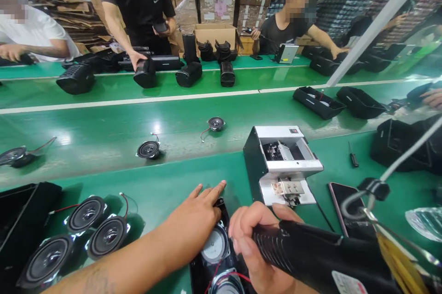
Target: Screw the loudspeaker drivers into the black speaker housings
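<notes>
My left hand [198, 220] reaches in from the lower left, its fingers stretched out over the far end of a black speaker housing [196, 275]. Inside that housing sit speaker drivers with their silver backs up; one driver [214, 244] shows just below my fingers, and red wires run beside it. My right hand [257, 250] is wrapped round a black electric screwdriver [321, 248], which lies sideways above the housing's right side. Its tip is hidden behind my fingers. Several loose drivers [107, 235] rest face up left of my forearm.
A grey-white benchtop machine [283, 160] stands ahead to the right, near a phone [340, 202] and a small screwdriver [352, 156]. A hanging grey cable [410, 151] crosses at right. Loose drivers [148, 149] lie on the green belt [103, 123]; co-workers handle black housings [145, 73] beyond it.
</notes>
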`<state>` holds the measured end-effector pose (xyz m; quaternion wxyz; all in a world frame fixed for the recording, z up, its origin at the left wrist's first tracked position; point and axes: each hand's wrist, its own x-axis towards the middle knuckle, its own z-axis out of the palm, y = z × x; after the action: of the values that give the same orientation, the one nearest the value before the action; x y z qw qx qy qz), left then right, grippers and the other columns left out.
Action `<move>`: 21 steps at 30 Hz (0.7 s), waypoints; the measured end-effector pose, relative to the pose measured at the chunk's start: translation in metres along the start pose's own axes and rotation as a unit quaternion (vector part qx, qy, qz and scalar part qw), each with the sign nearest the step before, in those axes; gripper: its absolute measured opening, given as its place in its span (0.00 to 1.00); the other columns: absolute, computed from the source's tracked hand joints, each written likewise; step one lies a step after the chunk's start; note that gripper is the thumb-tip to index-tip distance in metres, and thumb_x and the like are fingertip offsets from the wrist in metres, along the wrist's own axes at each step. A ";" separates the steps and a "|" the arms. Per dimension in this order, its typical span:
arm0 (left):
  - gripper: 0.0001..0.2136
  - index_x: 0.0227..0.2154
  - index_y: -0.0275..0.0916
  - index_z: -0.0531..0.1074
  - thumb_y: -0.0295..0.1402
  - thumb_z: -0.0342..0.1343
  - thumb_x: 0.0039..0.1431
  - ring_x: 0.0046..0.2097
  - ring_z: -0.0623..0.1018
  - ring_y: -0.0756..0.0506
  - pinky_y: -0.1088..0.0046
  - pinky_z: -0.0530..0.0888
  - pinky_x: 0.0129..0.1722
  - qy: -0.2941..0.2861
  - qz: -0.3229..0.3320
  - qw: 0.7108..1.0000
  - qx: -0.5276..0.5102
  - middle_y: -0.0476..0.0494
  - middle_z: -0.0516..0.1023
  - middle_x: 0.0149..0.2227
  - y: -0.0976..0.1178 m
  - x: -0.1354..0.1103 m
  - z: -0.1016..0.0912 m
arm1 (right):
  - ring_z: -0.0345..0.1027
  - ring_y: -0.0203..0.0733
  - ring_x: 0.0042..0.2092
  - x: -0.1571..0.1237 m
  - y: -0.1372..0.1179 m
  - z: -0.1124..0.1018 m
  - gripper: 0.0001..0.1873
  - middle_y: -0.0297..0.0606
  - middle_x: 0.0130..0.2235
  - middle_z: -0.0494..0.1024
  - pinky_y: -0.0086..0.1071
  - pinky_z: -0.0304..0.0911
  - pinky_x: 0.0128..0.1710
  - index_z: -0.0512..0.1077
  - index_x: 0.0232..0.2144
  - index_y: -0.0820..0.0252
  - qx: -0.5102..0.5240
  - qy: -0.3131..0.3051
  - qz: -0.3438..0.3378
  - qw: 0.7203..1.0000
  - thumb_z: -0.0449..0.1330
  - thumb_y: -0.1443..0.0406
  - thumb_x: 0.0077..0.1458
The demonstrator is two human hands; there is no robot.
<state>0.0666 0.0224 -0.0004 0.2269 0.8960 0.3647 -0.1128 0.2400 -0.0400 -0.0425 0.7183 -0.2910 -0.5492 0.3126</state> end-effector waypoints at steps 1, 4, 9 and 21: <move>0.12 0.48 0.34 0.85 0.22 0.58 0.68 0.81 0.63 0.29 0.38 0.60 0.80 -0.001 0.001 1.000 -0.003 0.16 0.54 0.81 0.001 0.000 0.000 | 0.73 0.42 0.27 0.001 0.001 0.002 0.33 0.26 0.32 0.72 0.39 0.75 0.28 0.62 0.70 0.35 0.000 -0.009 -0.016 1.000 0.63 0.68 0.70; 0.12 0.47 0.33 0.85 0.21 0.59 0.67 0.79 0.66 0.27 0.37 0.60 0.79 0.000 -0.003 1.000 -0.012 0.16 0.52 0.82 0.003 0.000 -0.001 | 0.69 0.39 0.25 0.003 0.002 0.006 0.32 0.26 0.33 0.70 0.39 0.75 0.30 0.63 0.70 0.34 0.008 -0.024 -0.036 0.999 0.63 0.67 0.72; 0.11 0.48 0.32 0.85 0.23 0.60 0.68 0.79 0.67 0.28 0.40 0.61 0.79 0.001 -0.002 1.000 -0.019 0.16 0.54 0.81 0.005 -0.001 -0.003 | 0.68 0.39 0.27 -0.007 0.004 0.006 0.18 0.27 0.33 0.71 0.39 0.72 0.31 0.69 0.59 0.43 0.016 -0.049 -0.046 0.998 0.61 0.69 0.73; 0.13 0.52 0.28 0.86 0.25 0.62 0.71 0.77 0.71 0.26 0.41 0.62 0.79 -0.001 0.004 1.000 0.003 0.16 0.57 0.79 0.012 0.006 -0.010 | 0.68 0.37 0.26 -0.011 0.017 0.005 0.30 0.26 0.36 0.73 0.44 0.73 0.36 0.65 0.68 0.37 -0.014 -0.031 -0.101 0.994 0.59 0.73 0.72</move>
<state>0.0796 0.0230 0.0107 0.2248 0.8981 0.3606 -0.1137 0.2308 -0.0374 -0.0606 0.7248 -0.2339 -0.6022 0.2395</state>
